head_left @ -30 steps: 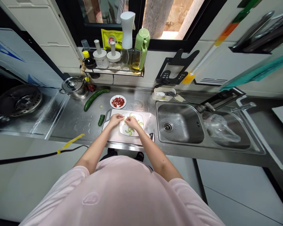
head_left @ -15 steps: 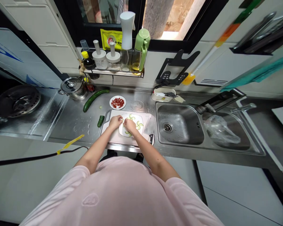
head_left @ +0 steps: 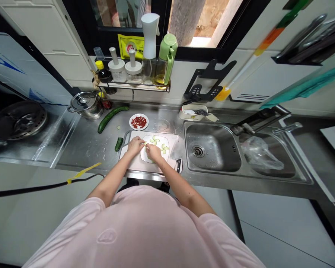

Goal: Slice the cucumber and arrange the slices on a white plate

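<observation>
A white squarish plate [head_left: 163,139] rests on a pale cutting board [head_left: 136,164], with thin cucumber slices [head_left: 154,140] laid on it in pinwheel shapes. Over the plate's left side, my left hand [head_left: 135,146] has its fingers pinched at a small pale green slice. My right hand [head_left: 154,152] meets it there, also closed in a pinch at the slices. The fingertips partly cover what they hold. On the board's right lies a cleaver [head_left: 178,152], its black handle toward me. A cut cucumber piece [head_left: 118,144] sits left of the board.
Behind the board are a small plate of chopped red pieces [head_left: 139,122] and a long cucumber [head_left: 111,118]. A lidded pot [head_left: 86,105] stands back left, near a wok [head_left: 18,119]. To the right is a double sink [head_left: 212,165]; a plastic bag [head_left: 261,154] lies in its far basin.
My right hand has shifted slightly down, covering the lower slices on the plate. Both hands stay pinched together at the plate's left side.
</observation>
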`<state>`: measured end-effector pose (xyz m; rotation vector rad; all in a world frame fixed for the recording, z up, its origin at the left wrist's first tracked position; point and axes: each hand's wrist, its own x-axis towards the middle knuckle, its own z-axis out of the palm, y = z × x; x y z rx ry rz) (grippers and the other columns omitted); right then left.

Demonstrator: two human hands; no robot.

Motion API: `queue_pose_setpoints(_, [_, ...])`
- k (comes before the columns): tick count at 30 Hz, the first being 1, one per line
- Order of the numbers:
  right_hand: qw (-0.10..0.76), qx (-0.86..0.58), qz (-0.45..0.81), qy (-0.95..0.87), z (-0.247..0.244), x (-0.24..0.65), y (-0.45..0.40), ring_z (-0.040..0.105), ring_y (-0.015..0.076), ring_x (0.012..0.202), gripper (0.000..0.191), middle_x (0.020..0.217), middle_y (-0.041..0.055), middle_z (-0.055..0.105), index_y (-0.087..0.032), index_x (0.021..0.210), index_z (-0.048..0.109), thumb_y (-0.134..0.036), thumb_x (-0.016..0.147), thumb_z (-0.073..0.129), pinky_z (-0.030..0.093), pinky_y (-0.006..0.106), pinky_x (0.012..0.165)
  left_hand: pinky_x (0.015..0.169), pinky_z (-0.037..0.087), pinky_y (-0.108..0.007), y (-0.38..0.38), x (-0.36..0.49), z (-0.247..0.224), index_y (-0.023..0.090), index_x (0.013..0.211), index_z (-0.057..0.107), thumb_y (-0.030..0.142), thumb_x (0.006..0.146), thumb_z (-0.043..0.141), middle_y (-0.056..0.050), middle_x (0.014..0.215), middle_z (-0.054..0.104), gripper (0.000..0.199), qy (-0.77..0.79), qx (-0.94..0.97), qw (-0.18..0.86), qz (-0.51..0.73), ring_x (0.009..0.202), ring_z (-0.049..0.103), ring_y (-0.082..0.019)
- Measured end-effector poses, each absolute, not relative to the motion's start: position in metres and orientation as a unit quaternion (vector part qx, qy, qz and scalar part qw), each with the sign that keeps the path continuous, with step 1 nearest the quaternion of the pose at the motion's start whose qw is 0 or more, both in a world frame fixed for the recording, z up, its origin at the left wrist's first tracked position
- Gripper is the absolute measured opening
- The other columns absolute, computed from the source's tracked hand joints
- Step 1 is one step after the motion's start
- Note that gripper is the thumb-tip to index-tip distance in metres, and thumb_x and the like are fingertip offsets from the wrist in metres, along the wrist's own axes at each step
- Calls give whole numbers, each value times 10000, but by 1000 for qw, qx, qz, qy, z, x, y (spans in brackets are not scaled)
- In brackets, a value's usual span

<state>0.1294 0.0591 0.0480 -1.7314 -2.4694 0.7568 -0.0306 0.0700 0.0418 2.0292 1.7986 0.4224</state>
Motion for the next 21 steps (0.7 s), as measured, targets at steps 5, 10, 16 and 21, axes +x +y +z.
queue_pose_setpoints(5, [6, -560, 217, -800, 49, 128, 57, 585, 209, 922, 290, 1065, 81, 623, -238, 1162, 533, -288, 928, 370, 394, 276, 720, 809, 411, -307, 70, -30, 42, 244, 1012, 697, 323, 805, 569, -75, 954, 557, 256, 643, 724, 194, 155, 954, 527, -222])
queue_pose_setpoints(10, [4, -555, 217, -803, 52, 129, 54, 575, 208, 944, 308, 1081, 91, 608, -233, 1189, 523, -299, 940, 356, 400, 288, 751, 797, 416, -292, 69, -31, 40, 248, 1020, 693, 348, 810, 571, -65, 938, 549, 262, 632, 730, 193, 174, 924, 531, -204])
queue_pose_setpoints(16, [-18, -554, 198, -808, 52, 126, 52, 579, 203, 919, 321, 1050, 73, 614, -238, 1184, 529, -308, 949, 322, 409, 290, 740, 800, 419, -272, 69, -30, 39, 260, 1028, 690, 374, 816, 574, -55, 965, 547, 267, 648, 721, 195, 149, 956, 526, -189])
queue_pose_setpoints(21, [-19, -556, 192, -809, 49, 125, 52, 579, 195, 917, 325, 1067, 70, 613, -241, 1190, 518, -309, 956, 303, 406, 289, 752, 775, 423, -266, 69, -29, 38, 266, 1031, 686, 377, 821, 568, -52, 964, 549, 266, 649, 723, 184, 146, 950, 528, -187])
